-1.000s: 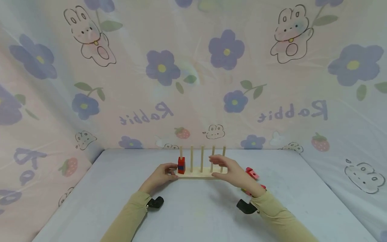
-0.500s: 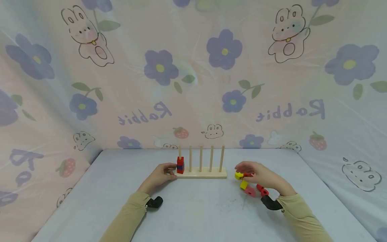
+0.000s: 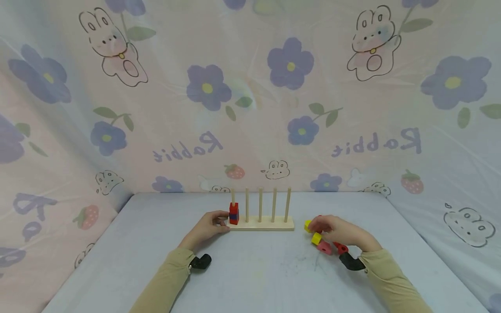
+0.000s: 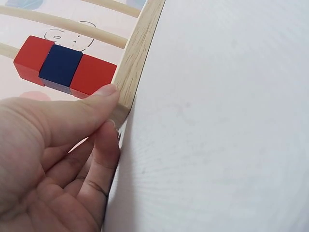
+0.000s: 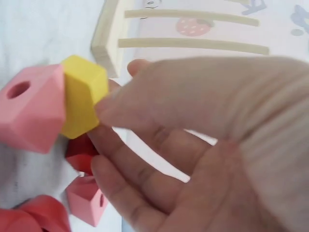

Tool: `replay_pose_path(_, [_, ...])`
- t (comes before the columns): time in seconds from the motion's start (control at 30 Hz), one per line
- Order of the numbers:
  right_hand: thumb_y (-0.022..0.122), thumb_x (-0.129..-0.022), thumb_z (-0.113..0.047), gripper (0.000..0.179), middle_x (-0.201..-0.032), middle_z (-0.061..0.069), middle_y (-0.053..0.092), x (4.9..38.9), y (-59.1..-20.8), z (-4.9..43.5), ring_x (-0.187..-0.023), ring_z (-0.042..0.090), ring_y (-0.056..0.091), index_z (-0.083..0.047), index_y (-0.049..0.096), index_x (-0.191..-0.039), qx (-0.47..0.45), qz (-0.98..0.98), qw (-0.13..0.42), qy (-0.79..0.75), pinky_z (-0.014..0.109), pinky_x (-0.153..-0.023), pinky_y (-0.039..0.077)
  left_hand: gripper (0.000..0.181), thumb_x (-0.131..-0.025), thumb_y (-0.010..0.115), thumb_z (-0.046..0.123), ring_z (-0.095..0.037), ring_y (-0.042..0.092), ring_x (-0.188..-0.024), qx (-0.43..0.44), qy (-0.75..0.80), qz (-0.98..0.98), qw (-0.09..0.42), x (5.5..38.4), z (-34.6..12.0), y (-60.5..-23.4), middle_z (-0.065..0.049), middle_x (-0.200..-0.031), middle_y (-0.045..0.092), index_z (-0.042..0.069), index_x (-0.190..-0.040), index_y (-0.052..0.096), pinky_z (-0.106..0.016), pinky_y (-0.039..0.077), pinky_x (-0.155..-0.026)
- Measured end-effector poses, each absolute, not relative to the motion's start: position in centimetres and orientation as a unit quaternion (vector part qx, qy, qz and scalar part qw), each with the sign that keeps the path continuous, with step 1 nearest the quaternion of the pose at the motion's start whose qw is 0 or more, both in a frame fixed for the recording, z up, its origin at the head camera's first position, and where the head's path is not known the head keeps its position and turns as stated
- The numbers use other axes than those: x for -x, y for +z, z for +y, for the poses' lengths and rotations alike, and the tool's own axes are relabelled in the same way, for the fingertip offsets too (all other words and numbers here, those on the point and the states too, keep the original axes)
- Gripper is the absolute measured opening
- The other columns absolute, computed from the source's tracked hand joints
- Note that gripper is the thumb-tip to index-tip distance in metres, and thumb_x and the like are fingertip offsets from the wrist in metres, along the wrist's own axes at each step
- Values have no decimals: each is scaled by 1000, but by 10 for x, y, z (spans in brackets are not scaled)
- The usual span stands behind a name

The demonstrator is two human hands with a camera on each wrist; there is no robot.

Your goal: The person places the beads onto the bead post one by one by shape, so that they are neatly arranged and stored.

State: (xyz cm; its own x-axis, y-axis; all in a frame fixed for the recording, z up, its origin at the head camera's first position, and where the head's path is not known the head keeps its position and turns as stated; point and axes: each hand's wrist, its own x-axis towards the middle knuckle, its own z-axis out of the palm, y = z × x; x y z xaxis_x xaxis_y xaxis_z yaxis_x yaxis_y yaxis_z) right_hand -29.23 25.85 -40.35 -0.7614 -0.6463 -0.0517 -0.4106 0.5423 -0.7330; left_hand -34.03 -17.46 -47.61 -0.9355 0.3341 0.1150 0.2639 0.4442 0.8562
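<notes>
Left hand: the left hand [image 3: 205, 227] holds the left end of the wooden stand [image 3: 266, 225]; in the left wrist view its thumb lies on the base, close beside the lower red block [image 4: 94, 75].
Right hand: the right hand [image 3: 341, 230] is bent over the loose blocks, to the right of the stand. In the right wrist view its thumb reaches the edge of a yellow block [image 5: 84, 96], but I cannot tell if the fingers grip something.
Stand: it stands upright on the tabletop [image 3: 258, 282], with five pegs [image 3: 260, 206] in one row.
Leftmost peg: it carries three blocks, the lower red one, a dark blue block [image 4: 60, 66] in the middle and an upper red block [image 4: 33, 60]; the top of this peg remains visible above them.
Loose blocks: a far yellow block [image 3: 308, 225] is at the fingertips; a near yellow block [image 3: 316, 238] lies beside a pink block [image 3: 324, 248], and a red block [image 3: 342, 248] is near the wrist.
Backdrop: a cloth [image 3: 250, 121] with printed rabbits and purple flowers hangs behind.
</notes>
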Motion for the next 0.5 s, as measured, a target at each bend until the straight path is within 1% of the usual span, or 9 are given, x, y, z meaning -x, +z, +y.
replay_pose_path(0.1, [53,-83,13,34,-110,13,62,293,-408,258,-100,30,56,1,59,-115,307,874,148,-347,47,-87,45,50,-81,76,10,-17,57,-81,-179,496,849,35,340,-175,-476,-5,-99,63,-1,-126,57,-34,43,-79])
replay_pose_path(0.2, [52,-82,14,34,-107,10,63,294,-413,257,-96,26,56,-1,61,-112,305,881,138,-334,40,-82,47,50,-81,76,10,-16,57,-81,-179,494,850,32,341,-175,-476,-5,-99,63,-1,-126,58,-32,43,-79])
replay_pose_path(0.3, [52,-80,15,34,-105,8,63,294,-415,255,-93,24,57,-3,64,-106,304,884,132,-329,36,-80,48,49,-80,76,10,-16,57,-80,-180,492,851,29,341,-174,-475,-5,-97,63,0,-125,58,-33,43,-79])
replay_pose_path(0.4, [52,-79,16,32,-103,7,63,294,-416,252,-92,25,58,-4,65,-100,304,884,130,-331,36,-80,49,49,-81,76,10,-16,56,-80,-180,492,851,31,341,-175,-475,-5,-98,63,1,-126,58,-34,43,-79])
replay_pose_path(0.5, [56,-82,13,27,-104,7,63,294,-415,251,-94,26,60,-4,65,-101,308,884,120,-330,40,-83,49,49,-81,76,11,-17,56,-81,-175,495,850,36,340,-175,-476,-5,-99,63,1,-126,58,-35,43,-80])
